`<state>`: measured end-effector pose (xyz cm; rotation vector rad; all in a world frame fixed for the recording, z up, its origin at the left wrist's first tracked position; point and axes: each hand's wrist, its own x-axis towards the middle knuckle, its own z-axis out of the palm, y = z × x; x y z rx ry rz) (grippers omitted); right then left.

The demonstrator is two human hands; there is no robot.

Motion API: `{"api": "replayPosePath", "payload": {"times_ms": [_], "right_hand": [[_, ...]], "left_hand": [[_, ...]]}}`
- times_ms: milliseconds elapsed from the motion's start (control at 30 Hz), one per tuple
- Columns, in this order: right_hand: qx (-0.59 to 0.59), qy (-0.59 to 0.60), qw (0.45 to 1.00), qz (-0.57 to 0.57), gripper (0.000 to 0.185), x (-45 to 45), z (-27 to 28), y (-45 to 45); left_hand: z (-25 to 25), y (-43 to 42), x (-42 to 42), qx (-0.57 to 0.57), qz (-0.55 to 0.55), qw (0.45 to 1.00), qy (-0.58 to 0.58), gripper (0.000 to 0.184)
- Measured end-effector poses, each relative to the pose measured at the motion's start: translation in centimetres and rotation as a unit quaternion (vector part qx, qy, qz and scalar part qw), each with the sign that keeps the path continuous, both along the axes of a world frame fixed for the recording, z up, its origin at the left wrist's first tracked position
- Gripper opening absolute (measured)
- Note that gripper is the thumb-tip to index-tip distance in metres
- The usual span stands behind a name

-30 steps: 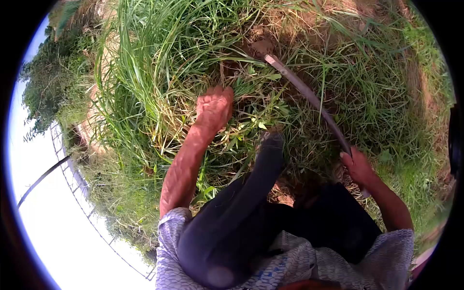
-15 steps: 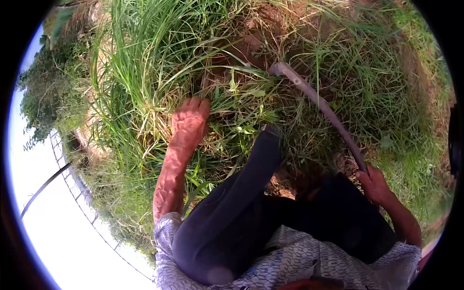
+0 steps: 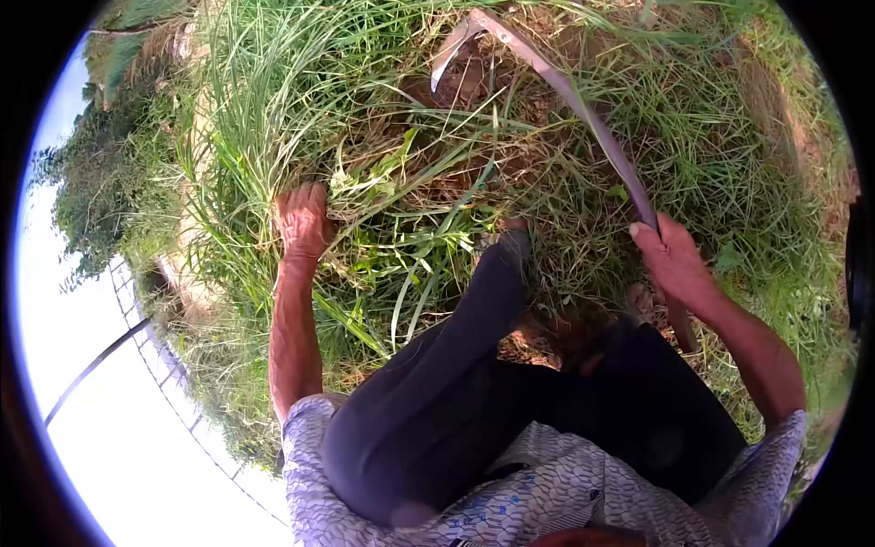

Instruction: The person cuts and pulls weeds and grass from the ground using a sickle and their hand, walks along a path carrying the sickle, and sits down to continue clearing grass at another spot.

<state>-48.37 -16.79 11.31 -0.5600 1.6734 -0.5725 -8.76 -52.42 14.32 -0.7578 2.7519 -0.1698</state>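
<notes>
My right hand (image 3: 676, 258) is wrapped round the long curved wooden handle of a sickle (image 3: 597, 137). Its hooked metal blade (image 3: 447, 56) is raised near the top of the view, with the tip pointing down over a patch of bare soil. At the left, my left hand (image 3: 303, 219) is closed on a bunch of long green grass (image 3: 264, 150), the fingers partly hidden among the stems. Between the hands lie bent, partly yellowed grass and broad-leaved weeds (image 3: 424, 264). The blade is well apart from my left hand.
My bent knees in dark trousers (image 3: 428, 392) fill the lower middle, with a foot close to the weeds. Reddish soil (image 3: 469, 77) shows at the top. More grass (image 3: 720, 155) covers the right side. A wire fence (image 3: 169, 383) and trees (image 3: 100, 201) stand at the left.
My left hand has moved left to the grass clump. My right hand has risen with the sickle, and its blade, earlier hidden in the grass, now shows higher up.
</notes>
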Motion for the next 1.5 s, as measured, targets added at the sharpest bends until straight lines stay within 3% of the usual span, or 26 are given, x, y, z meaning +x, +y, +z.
{"api": "replayPosePath", "payload": {"times_ms": [100,167,200,300,367,433,500,633,700,767,833,867,1000,1033,1100,1167,1233,1400,1500], "right_hand": [[0.035,-0.067,0.997,-0.025,0.033,4.8,-1.7,-4.6],[0.049,-0.129,0.989,0.045,0.033,7.7,-1.2,-4.4],[0.048,-0.128,0.990,0.046,0.033,7.7,-1.7,-3.4],[-0.038,-0.054,0.980,0.186,0.036,7.5,-1.8,-0.9],[0.075,-0.112,0.984,0.114,0.039,5.3,0.0,-3.9],[0.050,-0.069,0.989,0.123,0.042,6.5,-1.9,-4.3],[0.020,-0.074,0.988,0.131,0.043,7.1,-3.5,-4.9],[0.086,-0.014,0.982,0.170,0.040,2.8,1.7,2.1],[0.093,0.006,0.980,0.177,0.039,1.4,3.9,3.1],[0.155,-0.073,0.975,0.140,0.037,1.0,5.0,2.5],[0.107,-0.058,0.980,0.156,0.037,2.1,2.4,1.1],[0.068,-0.042,0.982,0.170,0.036,2.7,1.4,0.6],[0.159,-0.130,0.953,0.222,0.034,3.3,3.0,-2.1],[0.158,-0.132,0.952,0.225,0.034,2.4,4.5,-1.7],[0.241,-0.165,0.942,0.164,0.031,0.7,8.0,0.0],[0.252,-0.179,0.940,0.144,0.028,-0.7,11.4,0.7],[0.256,-0.150,0.942,0.157,0.027,-2.7,14.9,0.9],[0.222,-0.129,0.951,0.171,0.026,-2.6,15.0,0.4],[0.143,-0.103,0.947,0.268,0.029,-1.3,12.5,-0.8]], "left_hand": [[-0.9,1.6,0.2,-0.053,0.011,0.998,0.032,0.035],[-1.4,2.6,1.6,-0.043,0.034,0.998,0.006,0.035],[-1.9,2.5,2.0,-0.041,0.057,0.997,-0.014,0.035],[-2.6,3.2,3.4,-0.057,0.078,0.995,0.008,0.037],[-2.4,2.8,2.8,-0.064,0.057,0.993,0.082,0.035],[-2.4,2.2,2.8,-0.048,0.128,0.990,0.021,0.037],[-2.3,2.3,2.6,-0.045,0.127,0.990,0.033,0.037],[-4.0,2.2,5.9,-0.051,0.185,0.981,0.029,0.052],[-3.9,1.9,5.2,0.010,0.280,0.959,0.049,0.055],[-4.0,1.4,4.4,-0.010,0.269,0.962,0.047,0.049],[-3.2,0.9,3.7,0.028,0.283,0.954,0.096,0.047],[-4.8,-0.5,6.0,0.060,0.220,0.958,0.173,0.049],[-1.5,1.2,2.0,0.029,0.292,0.953,0.078,0.050],[-2.8,0.9,4.2,-0.038,0.096,0.979,0.177,0.047],[0.2,3.3,-0.3,0.074,0.264,0.958,0.084,0.045],[1.6,5.2,-2.4,0.004,0.091,0.986,0.139,0.035],[4.8,6.6,-2.4,-0.001,0.098,0.993,0.067,0.031],[9.0,9.8,0.2,-0.035,0.128,0.987,0.095,0.026],[11.6,10.1,3.3,-0.039,0.189,0.976,0.100,0.021]]}}
